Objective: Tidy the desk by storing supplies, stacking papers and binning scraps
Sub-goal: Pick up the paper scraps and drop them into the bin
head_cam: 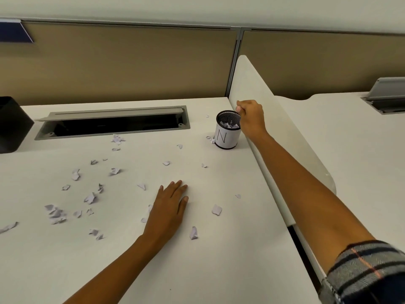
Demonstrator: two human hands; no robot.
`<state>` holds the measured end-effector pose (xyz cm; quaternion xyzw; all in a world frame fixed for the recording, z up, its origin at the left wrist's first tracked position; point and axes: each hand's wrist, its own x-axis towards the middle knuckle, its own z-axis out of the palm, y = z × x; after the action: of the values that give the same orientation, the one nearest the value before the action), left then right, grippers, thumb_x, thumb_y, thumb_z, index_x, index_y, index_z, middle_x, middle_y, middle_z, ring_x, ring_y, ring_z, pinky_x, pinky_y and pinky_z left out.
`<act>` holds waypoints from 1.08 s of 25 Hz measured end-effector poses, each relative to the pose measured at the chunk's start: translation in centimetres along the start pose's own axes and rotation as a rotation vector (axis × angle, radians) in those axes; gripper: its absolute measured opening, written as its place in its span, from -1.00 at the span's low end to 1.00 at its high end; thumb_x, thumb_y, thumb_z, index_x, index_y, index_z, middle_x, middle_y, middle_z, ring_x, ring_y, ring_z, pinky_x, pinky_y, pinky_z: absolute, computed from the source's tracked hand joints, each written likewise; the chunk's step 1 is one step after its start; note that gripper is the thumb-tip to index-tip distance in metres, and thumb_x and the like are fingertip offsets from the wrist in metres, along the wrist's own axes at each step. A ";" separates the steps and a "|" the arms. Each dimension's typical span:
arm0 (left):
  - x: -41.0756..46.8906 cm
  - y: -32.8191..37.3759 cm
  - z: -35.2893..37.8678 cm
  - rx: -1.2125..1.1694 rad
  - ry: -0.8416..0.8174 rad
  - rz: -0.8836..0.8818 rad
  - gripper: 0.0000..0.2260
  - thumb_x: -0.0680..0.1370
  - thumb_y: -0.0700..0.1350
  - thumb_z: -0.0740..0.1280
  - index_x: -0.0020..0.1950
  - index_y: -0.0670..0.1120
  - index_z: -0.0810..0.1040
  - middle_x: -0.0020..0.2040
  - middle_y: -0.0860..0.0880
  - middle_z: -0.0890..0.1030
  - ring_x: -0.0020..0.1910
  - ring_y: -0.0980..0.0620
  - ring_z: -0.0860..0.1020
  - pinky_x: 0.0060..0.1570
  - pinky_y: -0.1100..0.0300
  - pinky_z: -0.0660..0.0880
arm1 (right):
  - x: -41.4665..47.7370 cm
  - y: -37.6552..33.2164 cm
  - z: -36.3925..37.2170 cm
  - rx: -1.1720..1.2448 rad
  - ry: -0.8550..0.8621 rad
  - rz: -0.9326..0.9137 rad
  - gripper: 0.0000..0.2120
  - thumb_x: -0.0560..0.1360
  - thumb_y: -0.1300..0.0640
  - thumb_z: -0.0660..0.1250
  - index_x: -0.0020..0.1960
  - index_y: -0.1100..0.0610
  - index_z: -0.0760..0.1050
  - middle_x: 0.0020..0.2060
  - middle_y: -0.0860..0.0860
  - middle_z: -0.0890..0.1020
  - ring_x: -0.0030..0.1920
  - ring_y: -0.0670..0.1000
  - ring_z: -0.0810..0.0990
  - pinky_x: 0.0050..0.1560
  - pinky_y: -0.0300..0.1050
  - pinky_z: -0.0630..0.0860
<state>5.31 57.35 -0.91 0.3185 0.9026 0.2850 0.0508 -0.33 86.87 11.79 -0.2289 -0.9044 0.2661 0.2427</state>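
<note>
Head view. The worktop (219, 260) is white and littered with torn paper scraps (90, 198), most of them left of centre. A few more lie near the right edge.

The left hand (169, 207) lies flat, palm down, on the worktop, fingers straight and close together, gripping nothing. 1 scrap (150, 208) shows at its left edge, touching it or partly beneath it. 2 larger scraps lie just to its right, apart from it.

The right hand (249, 116) is extended to the far right corner, level with the rim of the mesh cup (228, 130). Its fingertips (239, 109) are curled together above the far side of the rim. I cannot tell whether they pinch anything.

The mesh cup stands upright beside the white divider panel (274, 119). It is black, wrapped in a white label marked "N", and holds several scraps (230, 125). A few small scraps lie against its base on the left.

A cable tray opening (111, 122) with its lid raised runs along the back of the worktop. A black container (13, 125) stands at the far left edge. A plaid sleeve (368, 270) is rolled up on the right arm.
</note>
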 end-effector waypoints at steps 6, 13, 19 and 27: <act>-1.6 -2.3 -3.2 0.113 0.134 0.013 -0.44 0.54 0.17 -0.11 0.40 -0.05 0.37 0.47 -0.04 0.30 0.50 -0.02 0.14 0.48 0.04 -0.16 | -6.1 0.2 -0.1 0.071 0.229 0.040 -0.74 0.58 0.24 0.14 0.19 0.22 0.53 0.12 0.16 0.55 0.16 0.13 0.43 -0.01 -0.39 0.19; -4.6 -9.5 -8.4 0.257 0.312 -0.158 -0.51 0.56 0.12 0.10 0.37 -0.14 0.40 0.46 -0.17 0.29 0.47 -0.19 0.18 0.42 -0.18 -0.04 | -18.5 2.0 3.0 0.086 0.076 0.173 -0.71 0.59 0.21 0.16 0.29 0.13 0.44 0.26 0.05 0.48 0.32 0.04 0.35 0.23 -0.31 0.21; -8.2 -15.3 -12.6 0.312 0.333 -0.446 -0.48 0.56 0.07 0.21 0.45 -0.15 0.28 0.52 -0.19 0.14 0.51 -0.22 0.03 0.41 -0.24 -0.12 | -25.0 -0.3 5.7 0.097 -0.165 0.255 -0.58 0.62 0.07 0.08 0.46 0.10 0.21 0.47 0.00 0.24 0.48 -0.02 0.11 0.48 -0.11 0.05; -12.5 -20.2 -14.4 0.265 0.420 -0.676 -0.41 0.53 0.07 0.27 0.48 -0.13 0.20 0.51 -0.26 0.06 0.47 -0.38 -0.05 0.34 -0.37 -0.12 | -29.8 -9.4 12.1 0.111 -0.301 0.029 -0.55 0.61 0.06 0.10 0.48 0.09 0.18 0.49 -0.01 0.17 0.50 -0.03 0.05 0.49 -0.16 -0.03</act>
<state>0.24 30.03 -1.09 -0.0569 0.9760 0.1925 -0.0848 13.38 59.11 -1.05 -0.1858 -0.9109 0.3507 0.1128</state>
